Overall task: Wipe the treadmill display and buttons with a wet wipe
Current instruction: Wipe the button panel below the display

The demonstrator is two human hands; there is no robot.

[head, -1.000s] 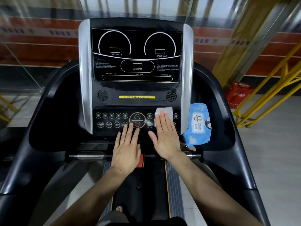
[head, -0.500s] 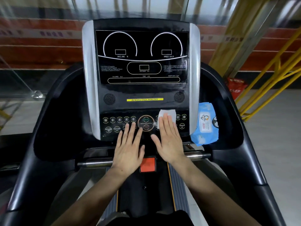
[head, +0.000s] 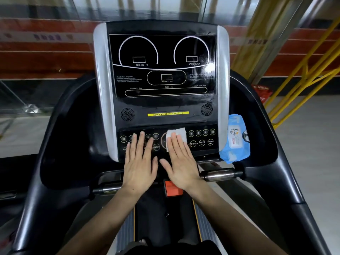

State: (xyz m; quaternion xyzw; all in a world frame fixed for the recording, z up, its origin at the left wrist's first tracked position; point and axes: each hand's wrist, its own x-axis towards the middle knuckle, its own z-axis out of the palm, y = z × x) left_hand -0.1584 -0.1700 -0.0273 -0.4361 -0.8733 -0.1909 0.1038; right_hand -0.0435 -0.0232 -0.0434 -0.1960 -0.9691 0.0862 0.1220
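The treadmill console stands in front of me, with a dark display (head: 161, 65) above and a row of round buttons (head: 202, 138) below. My right hand (head: 181, 162) lies flat with its fingers pressing a white wet wipe (head: 177, 135) onto the middle of the button panel, over the large centre button. My left hand (head: 140, 162) lies flat beside it on the left buttons, fingers spread, holding nothing.
A blue pack of wet wipes (head: 236, 142) rests in the right console tray. An orange-red safety key block (head: 173, 188) sits below the hands, between chrome handlebar grips (head: 219, 174). Yellow railings (head: 301, 74) and a red box (head: 262, 92) stand to the right.
My right hand has slid the wipe leftward, from the right buttons to the centre button. My left hand has moved left and further up onto the left buttons. The camera has drifted.
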